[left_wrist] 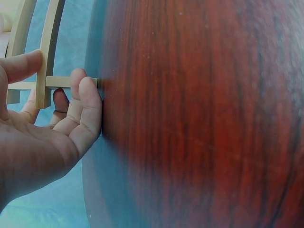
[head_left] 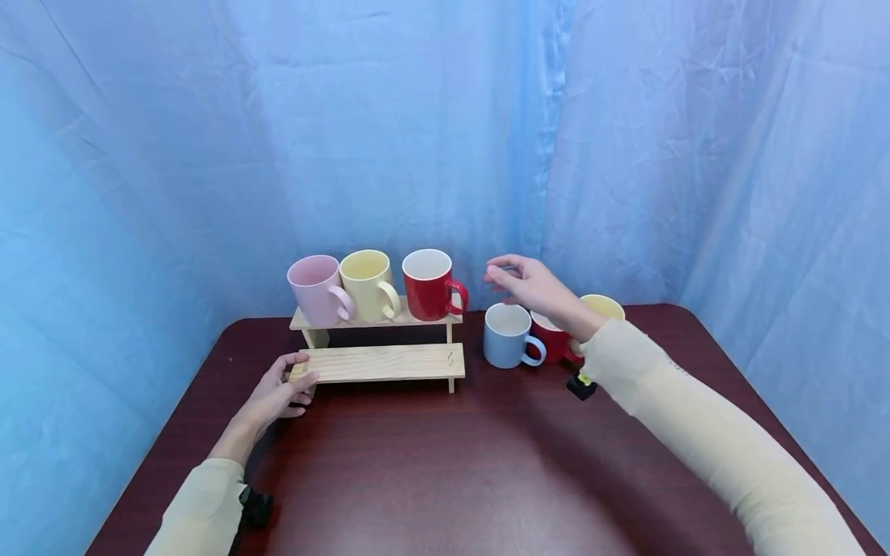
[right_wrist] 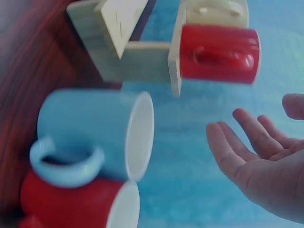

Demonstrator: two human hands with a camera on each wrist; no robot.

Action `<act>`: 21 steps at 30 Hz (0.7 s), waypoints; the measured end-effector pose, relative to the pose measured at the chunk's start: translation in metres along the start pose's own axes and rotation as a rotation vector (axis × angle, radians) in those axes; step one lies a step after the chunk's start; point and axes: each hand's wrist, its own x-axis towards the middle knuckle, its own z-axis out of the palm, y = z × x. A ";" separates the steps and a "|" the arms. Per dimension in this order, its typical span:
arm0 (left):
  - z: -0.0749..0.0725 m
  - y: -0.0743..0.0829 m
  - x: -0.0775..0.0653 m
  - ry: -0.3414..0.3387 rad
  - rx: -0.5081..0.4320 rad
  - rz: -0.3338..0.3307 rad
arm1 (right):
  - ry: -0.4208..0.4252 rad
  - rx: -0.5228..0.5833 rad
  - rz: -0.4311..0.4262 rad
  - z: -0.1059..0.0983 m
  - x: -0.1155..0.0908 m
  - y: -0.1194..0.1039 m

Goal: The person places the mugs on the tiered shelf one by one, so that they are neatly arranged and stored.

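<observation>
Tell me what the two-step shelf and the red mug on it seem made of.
The shelf looks like pale, unpainted wood with a dull finish: grain lines show. The red mug looks like glossy glazed ceramic, judging by bright highlights on its smooth side; plastic can't be ruled out.

And there's broad room across the bottom centre, over the table (head_left: 431, 479)! Mid-frame, the lower shelf (head_left: 382, 363) can be reached from above, but pink (head_left: 315, 292), yellow (head_left: 364, 292) and red (head_left: 426, 292) mugs wall off behind, and the left hand (head_left: 273, 392) blocks its left end. Right of centre, a slim gap, then the blue mug (head_left: 504, 340), the right hand (head_left: 535, 287) overhead!
</observation>
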 end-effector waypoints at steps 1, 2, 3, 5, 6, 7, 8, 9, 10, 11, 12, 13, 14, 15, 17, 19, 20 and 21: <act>0.000 0.000 0.000 -0.002 0.002 0.001 | 0.014 -0.020 -0.006 -0.006 -0.003 0.001; -0.001 0.000 0.000 -0.003 0.003 0.002 | 0.030 -0.043 -0.013 -0.011 -0.006 0.002; -0.001 -0.001 0.000 -0.003 0.004 0.002 | 0.046 -0.064 -0.023 -0.017 -0.009 0.003; -0.001 -0.001 0.000 -0.001 0.003 0.001 | 0.079 -0.090 -0.044 -0.029 -0.015 0.006; -0.001 0.000 -0.001 -0.001 0.005 0.001 | 0.097 -0.097 -0.050 -0.035 -0.019 0.007; -0.001 0.000 -0.001 -0.001 0.005 0.000 | 0.116 -0.105 -0.056 -0.040 -0.022 0.009; -0.001 0.000 -0.001 -0.001 0.005 0.000 | 0.132 -0.117 -0.063 -0.046 -0.026 0.011; 0.000 0.000 -0.001 -0.001 0.005 0.000 | 0.149 -0.134 -0.067 -0.052 -0.030 0.014; 0.000 0.001 -0.001 -0.001 0.005 0.000 | 0.164 -0.148 -0.069 -0.058 -0.034 0.017; 0.000 0.001 -0.001 -0.002 0.006 -0.001 | 0.178 -0.166 -0.064 -0.063 -0.038 0.020; 0.000 0.001 -0.001 -0.003 0.008 -0.001 | 0.190 -0.181 -0.056 -0.068 -0.042 0.023; 0.000 0.001 -0.001 -0.003 0.009 -0.002 | 0.200 -0.192 -0.046 -0.072 -0.047 0.027; 0.000 0.001 -0.001 -0.002 0.009 -0.003 | 0.209 -0.203 -0.037 -0.077 -0.051 0.030; 0.000 0.001 -0.001 -0.001 0.012 -0.003 | 0.215 -0.210 -0.027 -0.081 -0.056 0.034; 0.000 0.002 -0.002 0.002 0.015 -0.004 | 0.224 -0.215 -0.005 -0.088 -0.064 0.045; 0.000 0.003 -0.002 0.004 0.017 -0.004 | 0.238 -0.216 0.010 -0.096 -0.072 0.056; 0.001 0.003 -0.003 0.005 0.017 -0.004 | 0.245 -0.222 0.016 -0.100 -0.076 0.062; 0.001 0.003 -0.003 0.004 0.017 -0.004 | 0.254 -0.222 0.018 -0.103 -0.079 0.069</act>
